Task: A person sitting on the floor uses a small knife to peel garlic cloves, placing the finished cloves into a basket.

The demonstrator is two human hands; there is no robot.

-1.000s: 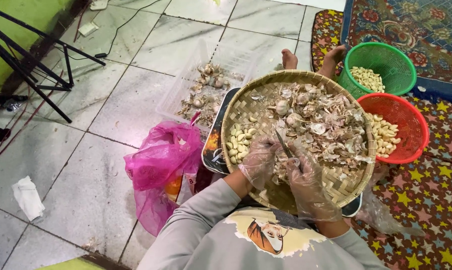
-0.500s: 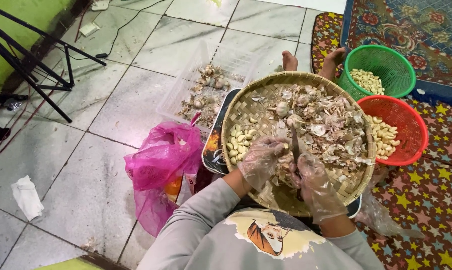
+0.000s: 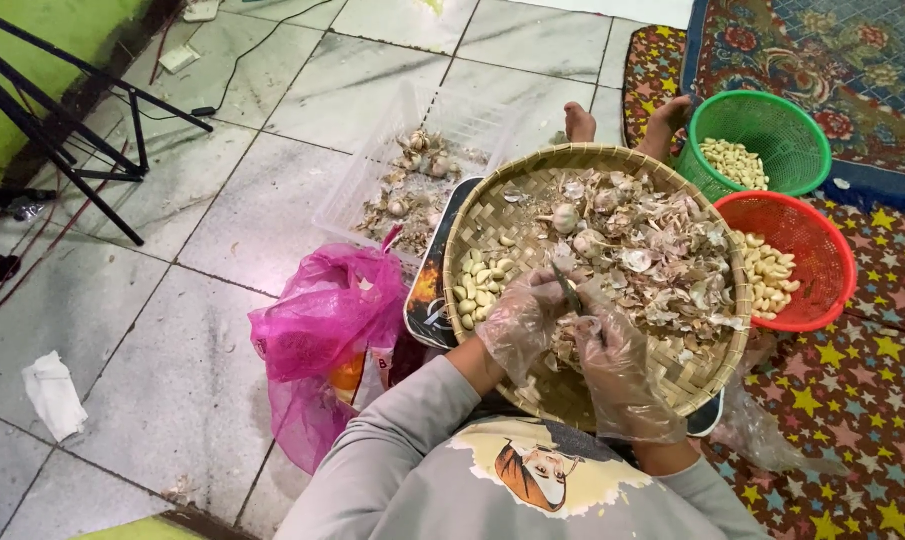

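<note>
Left hand: the gloved left hand (image 3: 520,322) was curled over the woven tray (image 3: 492,215), fingers bent close around something small; what it pinched could not be told.
Right hand: the gloved right hand (image 3: 617,362) was closed on a small knife (image 3: 566,290), blade pointing up toward the left fingers.
Garlic: peeled cloves (image 3: 480,283) lay at the tray's left side; papery skins (image 3: 662,250) heaped across its middle and right.
Baskets: a green basket (image 3: 772,130) and a red basket (image 3: 822,250) stood right of the tray, both holding cloves.
Packages: a crumpled pink plastic bag (image 3: 322,320) sat on the tiles left of the tray; a clear plastic tub (image 3: 372,170) with garlic bulbs lay beyond it.
</note>
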